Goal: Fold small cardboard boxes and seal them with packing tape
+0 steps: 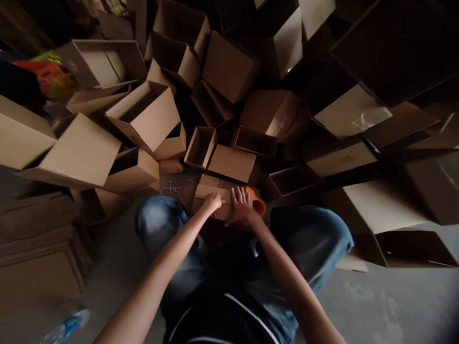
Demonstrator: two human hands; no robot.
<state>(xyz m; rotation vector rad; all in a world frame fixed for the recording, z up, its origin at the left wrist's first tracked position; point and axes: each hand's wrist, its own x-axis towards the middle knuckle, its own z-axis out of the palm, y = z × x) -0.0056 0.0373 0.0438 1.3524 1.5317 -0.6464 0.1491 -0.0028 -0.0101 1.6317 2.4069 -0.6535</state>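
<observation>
Between my knees lies a cardboard box (201,192) with its flaps folded over so a seam runs across the top. My left hand (213,202) is curled on the seam, fingers closed; whether anything is pinched in them is hidden. Flat on the flap, fingers spread, my right hand (241,206) presses the box. Just right of that hand is an orange tape dispenser (258,204), partly covered by the fingers.
Open cardboard boxes (231,162) are heaped in front and on both sides. Flattened cardboard (39,253) is stacked at left on the grey floor (373,296). A plastic bottle (66,328) lies at the lower left.
</observation>
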